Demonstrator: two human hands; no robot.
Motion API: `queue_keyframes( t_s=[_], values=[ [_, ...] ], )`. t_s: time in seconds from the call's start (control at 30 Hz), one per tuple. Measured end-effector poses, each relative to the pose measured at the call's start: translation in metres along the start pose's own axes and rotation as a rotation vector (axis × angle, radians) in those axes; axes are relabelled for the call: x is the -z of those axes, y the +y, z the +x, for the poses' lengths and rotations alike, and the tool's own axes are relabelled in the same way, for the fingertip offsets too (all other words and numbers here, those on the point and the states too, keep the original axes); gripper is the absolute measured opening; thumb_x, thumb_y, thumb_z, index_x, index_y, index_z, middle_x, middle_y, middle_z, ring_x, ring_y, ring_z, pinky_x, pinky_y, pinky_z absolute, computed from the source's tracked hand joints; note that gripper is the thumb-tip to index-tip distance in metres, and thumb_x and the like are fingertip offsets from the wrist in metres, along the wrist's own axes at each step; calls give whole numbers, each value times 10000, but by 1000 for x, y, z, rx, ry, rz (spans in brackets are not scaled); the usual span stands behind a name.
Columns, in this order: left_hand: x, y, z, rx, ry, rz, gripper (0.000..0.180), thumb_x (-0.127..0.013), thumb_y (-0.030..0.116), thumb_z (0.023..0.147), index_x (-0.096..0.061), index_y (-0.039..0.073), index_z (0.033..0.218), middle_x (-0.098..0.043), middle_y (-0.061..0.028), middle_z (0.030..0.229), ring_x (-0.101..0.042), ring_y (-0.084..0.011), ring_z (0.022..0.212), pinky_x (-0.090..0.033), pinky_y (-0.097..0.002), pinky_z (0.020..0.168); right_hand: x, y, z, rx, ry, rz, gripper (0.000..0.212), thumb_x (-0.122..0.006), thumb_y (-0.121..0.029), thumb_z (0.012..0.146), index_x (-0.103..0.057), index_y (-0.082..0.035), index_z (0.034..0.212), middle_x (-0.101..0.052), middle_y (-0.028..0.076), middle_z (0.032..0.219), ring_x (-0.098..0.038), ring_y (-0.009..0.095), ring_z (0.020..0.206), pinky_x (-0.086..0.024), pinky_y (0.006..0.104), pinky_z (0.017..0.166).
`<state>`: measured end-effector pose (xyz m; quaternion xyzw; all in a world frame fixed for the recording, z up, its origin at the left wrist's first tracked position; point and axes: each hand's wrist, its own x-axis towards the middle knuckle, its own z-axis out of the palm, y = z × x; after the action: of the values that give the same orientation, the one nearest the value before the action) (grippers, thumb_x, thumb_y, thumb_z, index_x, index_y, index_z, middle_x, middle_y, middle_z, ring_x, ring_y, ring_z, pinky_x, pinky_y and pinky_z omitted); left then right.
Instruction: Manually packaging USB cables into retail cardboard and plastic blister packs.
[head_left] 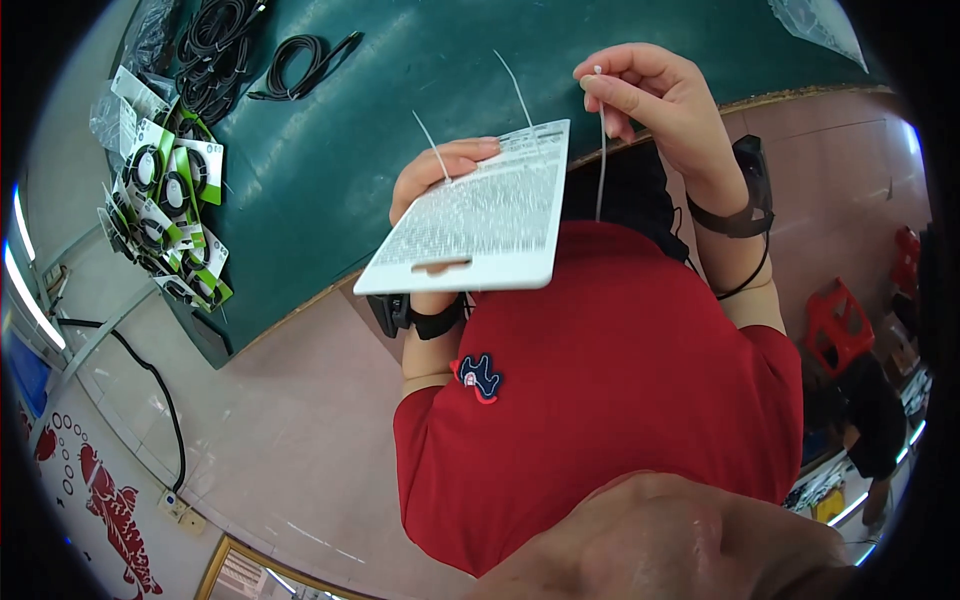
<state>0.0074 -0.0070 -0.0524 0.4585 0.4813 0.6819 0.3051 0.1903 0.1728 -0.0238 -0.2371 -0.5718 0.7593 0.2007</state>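
Observation:
A white cardboard packaging card (470,225) with small print and a hanging slot is in my left hand (430,178), tilted over the table's near edge. My left fingers lie over its far edge; the thumb and whatever is under the card are hidden. Two thin white cable ties (519,88) poke up from the card, one beside my left fingers and one farther right. To the right of the card, my right hand (655,100) pinches another white cable tie (602,160) by its head, its tail hanging straight down.
On the green table (330,180), carded black cables (172,195) are heaped at the left. Loose black cable coils (305,70) lie farther back. A clear plastic bag (822,28) rests at the far right. Red stools (842,325) and another person (872,415) are off to the right.

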Motion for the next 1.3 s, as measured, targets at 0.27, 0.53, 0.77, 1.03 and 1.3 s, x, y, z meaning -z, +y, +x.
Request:
queue_keyframes(
  t_s=[0.27, 0.53, 0.77, 1.03, 1.3],
  values=[
    [-6, 3, 3, 56, -7, 318, 284, -759, 104, 732, -633, 0, 964, -679, -166, 989, -663, -259, 952, -511, -350, 832, 21, 14, 8, 37, 160, 86, 227, -585, -87, 935, -633, 12, 1134, -664, 60, 877, -608, 69, 706, -479, 187, 597],
    [-11, 5, 4, -13, -36, 457, 248, -761, 86, 710, -655, 9, 920, -681, -155, 977, -664, -248, 918, -509, -324, 792, 13, -11, 17, 4, 351, 214, 111, -670, -79, 884, -611, 15, 883, -680, 90, 818, -600, 87, 597, -462, 188, 524],
    [-16, 2, -5, -79, -17, 512, 259, -770, 67, 688, -655, 5, 912, -673, -170, 968, -669, -284, 930, -534, -333, 788, 14, -6, 24, 77, 164, -26, 222, -618, -114, 921, -656, 20, 1095, -674, 69, 892, -617, 70, 721, -483, 187, 619],
    [-17, 0, -3, -192, -46, 466, 280, -771, 86, 678, -650, -10, 912, -666, -181, 966, -671, -318, 930, -553, -390, 787, 14, -13, 30, 177, 220, -13, 217, -638, -98, 902, -636, 17, 1086, -686, 88, 887, -632, 80, 714, -497, 196, 616],
    [-19, 8, 13, -377, -209, 476, 338, -767, 113, 653, -645, -16, 941, -652, -187, 978, -666, -347, 911, -545, -433, 782, 1, -35, 48, 51, 285, 68, 139, -673, -54, 871, -596, 20, 960, -673, 95, 828, -617, 104, 619, -484, 195, 547]
  ],
)
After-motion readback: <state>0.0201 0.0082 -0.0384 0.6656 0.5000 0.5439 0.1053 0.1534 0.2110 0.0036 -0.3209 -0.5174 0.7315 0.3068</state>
